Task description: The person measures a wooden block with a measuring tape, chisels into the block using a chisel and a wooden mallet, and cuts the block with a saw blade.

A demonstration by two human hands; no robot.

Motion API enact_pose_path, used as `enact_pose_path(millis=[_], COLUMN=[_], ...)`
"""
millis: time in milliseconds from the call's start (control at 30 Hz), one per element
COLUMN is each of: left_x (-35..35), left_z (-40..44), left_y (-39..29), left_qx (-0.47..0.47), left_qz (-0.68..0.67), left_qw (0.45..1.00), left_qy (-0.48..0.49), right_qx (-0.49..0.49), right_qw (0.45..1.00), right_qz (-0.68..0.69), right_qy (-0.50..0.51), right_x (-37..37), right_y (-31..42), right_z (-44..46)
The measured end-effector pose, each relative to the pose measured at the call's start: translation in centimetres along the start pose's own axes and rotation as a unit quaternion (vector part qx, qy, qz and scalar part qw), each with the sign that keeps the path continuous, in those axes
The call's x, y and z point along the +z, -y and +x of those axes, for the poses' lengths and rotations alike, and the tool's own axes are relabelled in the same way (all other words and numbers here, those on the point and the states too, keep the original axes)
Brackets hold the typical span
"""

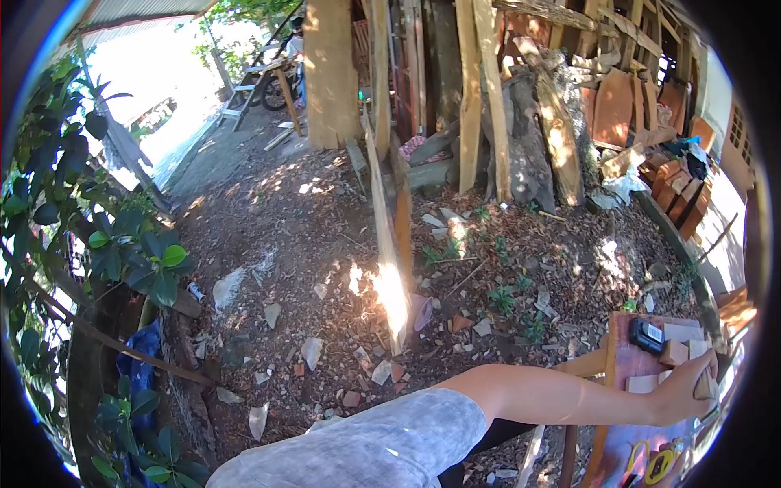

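Note:
My left arm, in a grey sleeve, reaches right across the view to a small workbench with a worn reddish top. At the bench's far right edge, my left hand is closed around a small wooden block; part of it is hidden by the fingers. Several small wooden pieces lie beside the hand, among them a brown block. Next to them sits a black object with a white label. Lower on the bench is a yellow and black item, too unclear to name. My right hand is out of view.
Leaf-strewn ground with stone shards surrounds the bench. A long plank slants down ahead, and upright timbers lean behind. Stacked wood pieces are at the right, a leafy shrub at the left. Someone is partly visible far back.

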State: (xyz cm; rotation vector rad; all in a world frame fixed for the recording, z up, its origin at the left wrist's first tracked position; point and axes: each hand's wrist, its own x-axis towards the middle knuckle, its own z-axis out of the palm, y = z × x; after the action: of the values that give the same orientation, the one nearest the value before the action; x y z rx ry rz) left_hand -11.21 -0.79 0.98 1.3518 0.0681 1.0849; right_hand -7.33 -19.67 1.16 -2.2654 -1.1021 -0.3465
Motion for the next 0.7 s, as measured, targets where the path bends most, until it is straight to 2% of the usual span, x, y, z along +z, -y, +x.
enact_pose_path(millis=[67,100,133,167,200,233,300,333,367,400,467,500,567,633,700], left_x=[1.9,3.1,4.3,5.1,5.9,7.1,8.8,9.7,11.0,11.7,15.0,14.9,15.1,14.4,14.4], left_z=[0.3,0.3,0.4,0.3,0.3,0.4,0.7,0.4,0.1,0.1,-0.2,-0.2,-0.3,-0.3,-0.8], left_y=[1.4,2.4,3.7,3.5,3.3,4.2,5.1,3.7,3.9,4.5,5.7,5.5,7.6,8.4,8.8], left_qx=[0.003,0.014,0.026,-0.015,-0.058,-0.032,-0.049,-0.109,-0.079,-0.078,-0.099,-0.103,-0.092,-0.1,-0.123], left_qz=[-0.007,0.001,0.009,-0.026,-0.058,-0.023,-0.067,-0.061,-0.13,-0.081,-0.114,-0.118,-0.109,-0.116,-0.141], left_qw=[1.0,1.0,0.999,1.0,0.996,0.999,0.993,0.987,0.984,0.988,0.98,0.978,0.981,0.979,0.972], left_qy=[0.0,-0.011,-0.022,0.008,0.034,0.023,0.081,0.098,0.089,0.108,0.13,0.134,0.133,0.135,0.14], right_qx=[0.027,0.169,0.224,0.168,0.194,0.21,0.234,0.272,0.279,0.273,0.281,0.29,0.26,0.294,0.288], right_qw=[0.999,0.908,0.884,0.87,0.885,0.908,0.94,0.895,0.891,0.909,0.926,0.826,0.872,0.835,0.828], right_qz=[-0.031,0.382,0.409,0.464,0.424,0.36,0.24,0.344,0.344,0.291,0.211,0.464,0.39,0.445,0.467], right_qy=[-0.006,-0.022,0.002,0.015,-0.003,-0.028,-0.07,-0.082,-0.098,-0.115,-0.135,-0.133,-0.139,-0.138,-0.112], right_x=[-0.5,0.6,0.6,1.9,0.2,-0.7,-1.9,-3.9,-4.2,-4.8,-6.7,-5.4,-6.2,-5.2,-3.9], right_y=[-0.5,-3.3,-6.6,-11.7,-11.1,-10.5,-10.0,-7.1,-6.8,-6.9,-7.3,-10.9,-8.5,-8.9,-11.8], right_z=[-0.3,0.7,0.9,0.8,0.1,-0.3,-1.6,-1.1,-1.0,-1.0,-1.5,-1.7,-1.6,-1.6,-2.0])
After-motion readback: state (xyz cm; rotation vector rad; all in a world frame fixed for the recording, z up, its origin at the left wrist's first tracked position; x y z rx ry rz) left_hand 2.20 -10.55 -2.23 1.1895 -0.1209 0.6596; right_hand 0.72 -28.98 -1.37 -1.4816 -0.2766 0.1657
